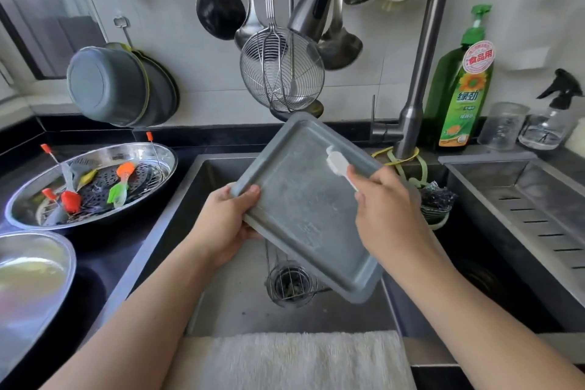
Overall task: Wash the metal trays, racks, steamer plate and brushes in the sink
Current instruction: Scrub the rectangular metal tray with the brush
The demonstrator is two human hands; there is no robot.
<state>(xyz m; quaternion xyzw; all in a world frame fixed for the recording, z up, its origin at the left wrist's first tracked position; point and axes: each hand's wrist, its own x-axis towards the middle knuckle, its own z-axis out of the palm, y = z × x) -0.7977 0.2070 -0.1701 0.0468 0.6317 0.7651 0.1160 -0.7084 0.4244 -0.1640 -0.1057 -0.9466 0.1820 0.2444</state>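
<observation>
A: Two hands are busy over the sink [221,301]. The left hand [221,225] grips the metal tray [304,215] by its nine o'clock edge, thumb on the rim, tilted above the drain. The right hand [389,215] is curled round a white brush [337,161], scrubbing toward one o'clock.

B: The risk?

A: A wet rim held on one side only. Push hard with the brush and the tray may twist or slip, dropping onto the wire rack [285,266] beneath.

B: And the rest?

A: The silicone brushes [122,180] and steamer plate [104,190] wait in the steel basin [164,155] on the table at nine o'clock, apparently unwashed.
</observation>
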